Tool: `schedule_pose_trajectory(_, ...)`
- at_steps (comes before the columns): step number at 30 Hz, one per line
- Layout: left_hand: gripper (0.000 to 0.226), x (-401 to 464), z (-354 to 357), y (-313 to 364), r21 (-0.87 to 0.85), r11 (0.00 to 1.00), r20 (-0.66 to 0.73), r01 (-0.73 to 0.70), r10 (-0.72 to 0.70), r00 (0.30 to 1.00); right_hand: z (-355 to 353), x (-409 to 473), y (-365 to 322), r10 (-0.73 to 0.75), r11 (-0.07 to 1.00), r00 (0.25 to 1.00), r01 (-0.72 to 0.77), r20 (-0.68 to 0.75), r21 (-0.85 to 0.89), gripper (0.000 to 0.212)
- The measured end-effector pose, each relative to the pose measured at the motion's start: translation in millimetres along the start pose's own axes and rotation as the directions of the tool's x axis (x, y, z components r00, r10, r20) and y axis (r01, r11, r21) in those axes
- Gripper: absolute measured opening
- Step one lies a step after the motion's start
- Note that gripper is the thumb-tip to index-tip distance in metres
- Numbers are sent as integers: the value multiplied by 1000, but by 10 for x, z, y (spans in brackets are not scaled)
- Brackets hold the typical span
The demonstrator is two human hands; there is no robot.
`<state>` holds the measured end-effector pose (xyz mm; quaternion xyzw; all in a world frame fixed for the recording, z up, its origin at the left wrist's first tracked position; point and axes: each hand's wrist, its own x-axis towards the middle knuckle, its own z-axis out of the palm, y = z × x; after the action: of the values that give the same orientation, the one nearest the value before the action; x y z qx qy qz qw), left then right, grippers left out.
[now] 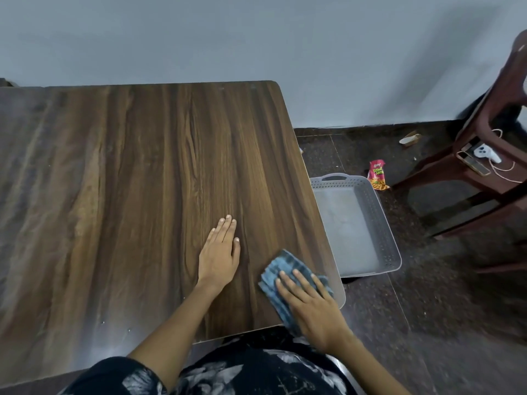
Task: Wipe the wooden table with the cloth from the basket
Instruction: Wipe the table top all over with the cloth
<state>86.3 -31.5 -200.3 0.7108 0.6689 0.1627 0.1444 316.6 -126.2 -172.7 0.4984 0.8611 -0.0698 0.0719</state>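
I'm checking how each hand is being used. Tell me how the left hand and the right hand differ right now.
The left hand rests bare on the wooden table; the right hand presses the blue cloth under it. The left hand lies farther in from the table's edges, the right hand at its near right corner. The left hand's fingers lie together; the right hand's are spread. Both lie flat, palm down, with straight fingers.

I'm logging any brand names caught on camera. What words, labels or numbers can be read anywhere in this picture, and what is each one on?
Red and green snack packet on the dark floor beside the grey plastic basket: it carries printed lettering, but this is too small and blurred to read.
Blue cloth, brown wooden table, dark brown plastic chair: no text visible.
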Motion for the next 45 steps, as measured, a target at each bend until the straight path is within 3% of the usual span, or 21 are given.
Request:
schedule_pose_trajectory(6,46,-123,-16,-2,-25,1000,13,6,-6,1000,-59,237,350,350,937,937,-350,-12,2,61)
schedule_pose_trajectory(8,45,-181,-14,15,-31,999,8,21,-21,1000,-110,432,298,396,918,918,-396,-31,24,62)
schedule_pose_trajectory(11,45,-268,6,34,-31,999,-10,45,-45,999,-150,522,36,232,972,972,-232,-26,33,76)
schedule_pose_trajectory(14,45,-328,28,46,-29,998,-14,62,-62,998,-103,243,-166,-15,1000,1000,15,2,13,66)
schedule_pose_trajectory(16,45,-380,38,67,-25,997,-12,79,-79,997,-15,-43,-96,-76,997,997,75,32,16,66)
schedule_pose_trajectory(23,45,-627,52,214,-42,985,-33,165,-167,985,63,-516,435,108,993,993,-110,47,44,91)
schedule_pose_trajectory(26,45,-758,62,263,-52,979,-53,197,-200,978,42,-539,397,192,976,981,-193,25,96,74)
schedule_pose_trajectory(28,45,-848,79,287,-55,976,-64,210,-213,975,59,-521,352,191,975,982,-190,5,114,74)
schedule_pose_trajectory(32,56,-987,117,302,-35,971,-84,236,-238,968,72,-426,270,210,972,977,-211,25,104,109)
schedule_pose_trajectory(36,70,-982,101,278,-21,974,-77,225,-225,971,55,-161,201,226,973,971,-221,-82,70,100)
schedule_pose_trajectory(42,71,-860,-12,101,-6,983,-34,183,-183,983,-272,452,178,210,972,976,-215,60,98,77)
schedule_pose_trajectory(45,73,-686,-87,-65,5,985,-22,171,-171,985,-344,833,159,237,964,970,-241,46,111,76)
